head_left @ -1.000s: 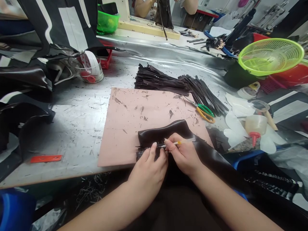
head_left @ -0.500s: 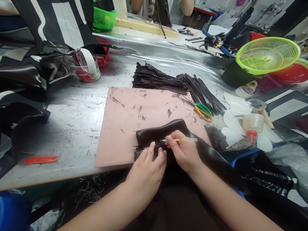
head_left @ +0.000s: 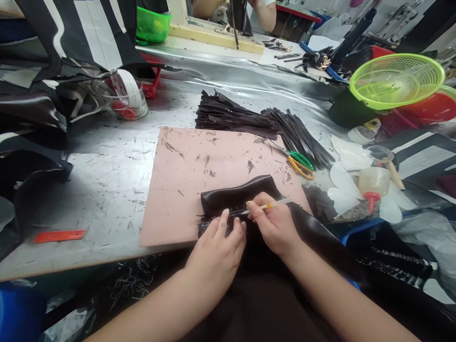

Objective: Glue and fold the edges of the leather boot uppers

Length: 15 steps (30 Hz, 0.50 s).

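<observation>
My right hand (head_left: 272, 221) is closed around a slim pale pen (head_left: 278, 203) with a yellow band. Its tip touches the dark leather piece (head_left: 238, 192) beside a zipper (head_left: 231, 214). Several short pale marks show on the leather above the zipper. My left hand (head_left: 219, 242) lies on the lower part of the piece, fingers extended and pressing it down at the zipper. Under the near edge, part of the leather is hidden by my hands. The leather rests on a pinkish board (head_left: 178, 190) and drapes off to the right.
Scissors (head_left: 301, 164) with green and yellow handles lie at the board's right edge. Behind are bundles of dark strips (head_left: 235, 116). A glue bottle (head_left: 373, 185), a green basket (head_left: 395, 80) and an orange tool (head_left: 59, 236) are around. Another person's arm (head_left: 267, 16) shows at the back.
The pen in my right hand has tilted, its back end rising, and its tip has moved slightly right and down along the zipper. Several pale marks now show more clearly. My left hand stays in place.
</observation>
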{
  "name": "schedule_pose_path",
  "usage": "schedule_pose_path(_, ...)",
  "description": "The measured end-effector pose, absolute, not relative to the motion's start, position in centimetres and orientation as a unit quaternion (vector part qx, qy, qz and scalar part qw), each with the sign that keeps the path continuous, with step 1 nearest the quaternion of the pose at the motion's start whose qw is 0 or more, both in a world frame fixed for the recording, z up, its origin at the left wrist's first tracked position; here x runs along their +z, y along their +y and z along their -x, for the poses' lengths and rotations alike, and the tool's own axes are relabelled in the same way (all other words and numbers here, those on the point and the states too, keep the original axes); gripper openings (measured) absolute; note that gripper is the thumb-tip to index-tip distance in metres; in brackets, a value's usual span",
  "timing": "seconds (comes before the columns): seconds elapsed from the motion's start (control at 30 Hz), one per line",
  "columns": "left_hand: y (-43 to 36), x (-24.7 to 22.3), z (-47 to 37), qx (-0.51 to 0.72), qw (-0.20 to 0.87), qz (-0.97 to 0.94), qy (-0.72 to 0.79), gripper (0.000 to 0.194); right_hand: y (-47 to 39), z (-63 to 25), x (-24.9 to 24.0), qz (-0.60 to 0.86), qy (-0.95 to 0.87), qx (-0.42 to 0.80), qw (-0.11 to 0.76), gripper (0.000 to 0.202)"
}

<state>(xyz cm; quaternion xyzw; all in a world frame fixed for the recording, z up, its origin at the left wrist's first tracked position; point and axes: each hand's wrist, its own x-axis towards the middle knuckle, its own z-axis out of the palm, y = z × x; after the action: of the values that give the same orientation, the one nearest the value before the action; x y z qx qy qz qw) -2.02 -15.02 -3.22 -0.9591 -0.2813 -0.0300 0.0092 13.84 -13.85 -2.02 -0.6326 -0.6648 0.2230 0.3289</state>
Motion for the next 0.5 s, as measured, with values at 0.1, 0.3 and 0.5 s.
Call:
schedule_pose_path(0.1,-15.08,-3.19,2.03,-0.018,0.000,0.959,-0.283,0.044,-13.96,-13.85,-1.98,0.633,-0.662,0.226,0.333,0.028)
schedule_pose_path(0.3,-15.10,-3.00,2.01,-0.008,-0.011,0.958,-0.286,0.044,-13.92,-14.13,-1.77,0.634,-0.662,0.234,0.323,0.028)
schedule_pose_path(0.5,-15.06,-3.29,1.94,-0.038,0.004,0.957,-0.288,0.042,-14.03,-13.57,-1.42,0.635,-0.666,0.233,0.315,0.030)
